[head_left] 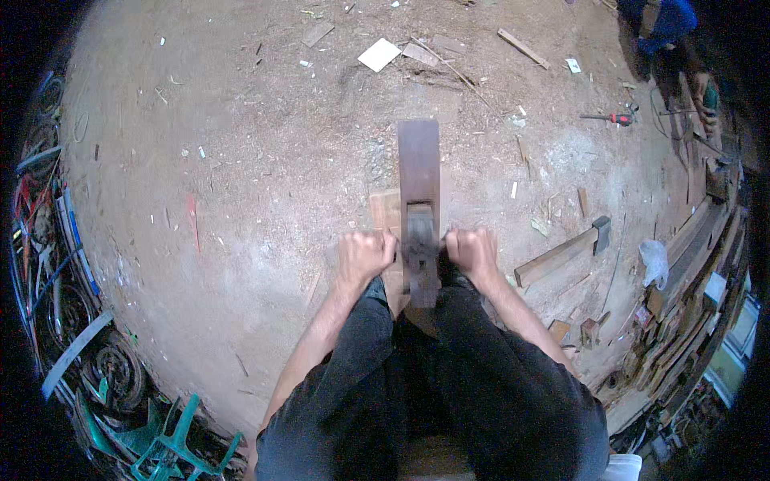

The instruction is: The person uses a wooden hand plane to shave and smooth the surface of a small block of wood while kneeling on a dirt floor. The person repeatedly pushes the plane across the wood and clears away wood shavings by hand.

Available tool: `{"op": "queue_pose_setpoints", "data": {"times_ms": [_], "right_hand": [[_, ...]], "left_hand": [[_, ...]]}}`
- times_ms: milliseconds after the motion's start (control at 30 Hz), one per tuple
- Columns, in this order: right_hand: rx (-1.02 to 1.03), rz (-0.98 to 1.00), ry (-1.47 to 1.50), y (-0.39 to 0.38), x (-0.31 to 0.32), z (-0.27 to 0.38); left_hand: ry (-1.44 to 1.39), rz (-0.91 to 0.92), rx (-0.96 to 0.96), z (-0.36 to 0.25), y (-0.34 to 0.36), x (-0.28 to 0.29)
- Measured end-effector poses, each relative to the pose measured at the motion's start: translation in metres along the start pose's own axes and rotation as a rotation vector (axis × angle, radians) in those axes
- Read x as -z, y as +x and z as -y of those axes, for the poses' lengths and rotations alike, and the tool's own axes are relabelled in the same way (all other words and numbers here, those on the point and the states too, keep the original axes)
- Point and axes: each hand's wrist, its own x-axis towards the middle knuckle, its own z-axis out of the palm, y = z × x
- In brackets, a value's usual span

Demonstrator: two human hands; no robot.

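Note:
A long, dark wooden hand plane [419, 160] lies lengthwise between my knees, with its blade and wedge in the rear half. My left hand [366, 255] is closed at the plane's left side, gripping its side handle, which the fingers mostly hide. My right hand [472, 253] grips the other side in the same closed way. Beneath the plane, a pale wooden board [384, 210] shows along its left edge. Both hands are slightly blurred.
An axe [561, 248] lies right of me, near a plastic bag [654, 260] and stacked timber [682, 321]. A red-handled screwdriver [609, 119] and scraps [378, 54] lie ahead. A person in blue [670, 20] is at top right. Tangled items [112, 369] line the left.

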Motion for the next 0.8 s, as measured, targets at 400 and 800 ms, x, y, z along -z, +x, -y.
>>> {"op": "queue_pose_setpoints", "data": {"times_ms": [400, 800], "right_hand": [[-0.125, -0.004, 0.079, 0.060, 0.013, 0.007], [-0.153, 0.124, 0.032, 0.010, 0.002, 0.006]], "left_hand": [[0.053, -0.127, -0.006, 0.018, 0.048, -0.005], [0.053, -0.032, 0.064, -0.014, 0.003, 0.016]]}}
